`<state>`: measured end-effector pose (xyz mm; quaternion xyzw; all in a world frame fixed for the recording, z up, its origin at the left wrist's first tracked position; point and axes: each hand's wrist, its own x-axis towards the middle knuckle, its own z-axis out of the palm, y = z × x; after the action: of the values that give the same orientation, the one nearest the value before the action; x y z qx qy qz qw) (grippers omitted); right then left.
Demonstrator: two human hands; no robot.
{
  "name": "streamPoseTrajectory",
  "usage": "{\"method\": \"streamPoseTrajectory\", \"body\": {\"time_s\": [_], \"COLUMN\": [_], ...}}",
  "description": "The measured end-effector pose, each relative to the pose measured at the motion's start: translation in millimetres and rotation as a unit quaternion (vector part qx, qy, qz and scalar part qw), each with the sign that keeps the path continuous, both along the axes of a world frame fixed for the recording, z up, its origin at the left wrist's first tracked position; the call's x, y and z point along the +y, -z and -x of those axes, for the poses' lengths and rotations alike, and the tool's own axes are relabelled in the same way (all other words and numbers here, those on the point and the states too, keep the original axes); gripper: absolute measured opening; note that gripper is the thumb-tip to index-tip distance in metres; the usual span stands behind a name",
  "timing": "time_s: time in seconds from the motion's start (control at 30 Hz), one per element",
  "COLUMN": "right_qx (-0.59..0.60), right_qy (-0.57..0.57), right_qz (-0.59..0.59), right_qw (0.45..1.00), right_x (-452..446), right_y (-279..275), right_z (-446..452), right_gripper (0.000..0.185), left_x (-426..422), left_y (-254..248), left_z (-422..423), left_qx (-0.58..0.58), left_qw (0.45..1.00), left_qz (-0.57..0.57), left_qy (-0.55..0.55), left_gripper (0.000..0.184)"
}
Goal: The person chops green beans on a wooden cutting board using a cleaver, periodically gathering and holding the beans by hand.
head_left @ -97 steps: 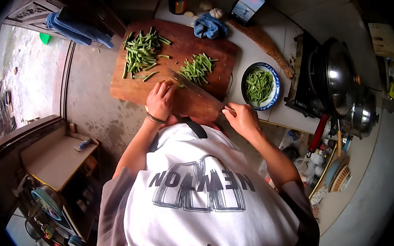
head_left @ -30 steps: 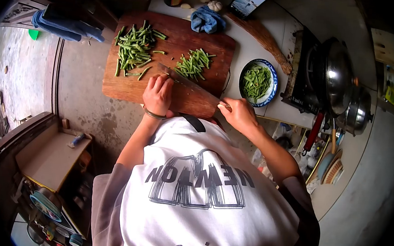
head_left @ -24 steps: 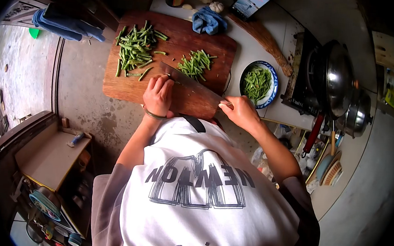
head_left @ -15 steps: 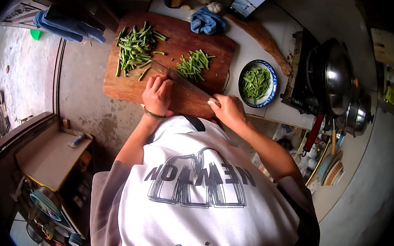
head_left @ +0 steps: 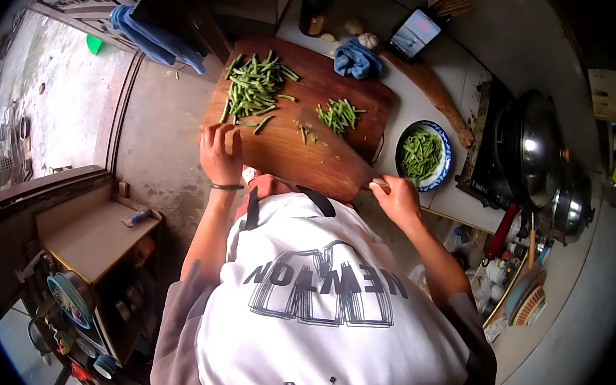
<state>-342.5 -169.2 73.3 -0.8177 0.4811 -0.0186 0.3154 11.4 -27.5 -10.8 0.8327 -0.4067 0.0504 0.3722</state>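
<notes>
A: Hands first; what have they got?

B: Right hand (head_left: 398,199) closed round the handle of a broad steel knife (head_left: 341,152); the blade slants across the reddish-brown wooden board (head_left: 275,150), its far end beside a few small green scraps (head_left: 304,131). Left hand (head_left: 222,155) at the board's near left edge; fingers bent; palm hidden, so I cannot tell whether anything is in it.

A: And the beans; how far along?

B: Three lots; a large heap of thick green bean pieces (head_left: 252,88) on the left of the board, a few strays at its near side; a smaller heap of thin green bean slivers (head_left: 339,115) on the right, beyond the blade; more slivers (head_left: 421,154) in the round white bowl with a blue-patterned rim (head_left: 446,160), just off the board's right side.

A: Your reading?

B: Part done, I judge; the bowl's share and the right-hand heap look finely cut; the left heap looks coarser and makes up much of the whole, so a good deal remains uncut; exact share uncertain.

A: Anything near?

B: Crumpled blue cloth (head_left: 357,59) at the board's far edge; black gas stove (head_left: 487,141) right of the bowl.
</notes>
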Motion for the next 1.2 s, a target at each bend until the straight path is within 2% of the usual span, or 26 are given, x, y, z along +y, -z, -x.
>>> {"method": "streamPoseTrajectory", "body": {"time_s": [0.1,0.23,0.27,0.37,0.47,0.57,0.63,0.67,0.7,0.77,0.83,0.93,1.07,1.2], "right_qx": [-0.055,0.020,0.029,0.052,0.057,0.036,0.030,0.036,0.042,0.042,0.028,0.034,0.018,0.005], "right_qy": [0.043,0.009,0.004,-0.008,-0.004,0.016,0.027,0.033,0.038,0.042,0.041,0.037,0.030,0.014], "right_qz": [0.015,-0.019,-0.023,-0.040,-0.044,-0.030,-0.026,-0.030,-0.035,-0.041,-0.041,-0.043,-0.035,-0.028], "right_qw": [0.997,1.000,0.999,0.998,0.997,0.999,0.999,0.998,0.998,0.997,0.998,0.998,0.999,0.999], "right_x": [4,11,16,22,26,29,27,27,26,25,24,22,18,12], "right_y": [1,-10,-11,-14,-15,-10,-4,-4,-6,-9,-9,-9,-9,-6], "right_z": [5,0,-3,-9,-9,-4,1,1,-2,-5,-6,-5,-6,-3], "right_gripper": [0.029,0.027,0.026,0.026,0.027,0.028,0.028,0.029,0.029,0.030,0.030,0.029,0.030,0.032], "left_x": [-10,-20,-21,-17,-9,2,3,3,-6,-25,-42,-51,-44,-42], "left_y": [-2,-1,2,7,13,-24,-34,-21,-34,-18,-8,8,5,8], "left_z": [-22,-39,-43,-52,-56,-42,-17,-6,12,32,45,51,70,85], "left_qx": [-0.007,-0.032,-0.049,-0.010,-0.022,-0.055,-0.094,-0.081,-0.087,-0.085,-0.099,-0.122,-0.090,-0.065], "left_qw": [1.000,0.999,0.995,0.988,0.991,0.992,0.990,0.979,0.965,0.926,0.903,0.912,0.960,0.960], "left_qz": [-0.009,-0.042,-0.077,-0.153,-0.131,-0.108,-0.072,-0.094,-0.088,-0.100,-0.094,-0.059,-0.012,0.013], "left_qy": [0.002,-0.011,-0.042,-0.018,-0.034,-0.023,0.081,0.164,0.230,0.355,0.406,0.387,0.263,0.270], "left_gripper": [0.017,0.020,0.018,0.011,0.008,0.010,0.014,0.017,0.017,0.020,0.028,0.026,0.020,0.022]}}
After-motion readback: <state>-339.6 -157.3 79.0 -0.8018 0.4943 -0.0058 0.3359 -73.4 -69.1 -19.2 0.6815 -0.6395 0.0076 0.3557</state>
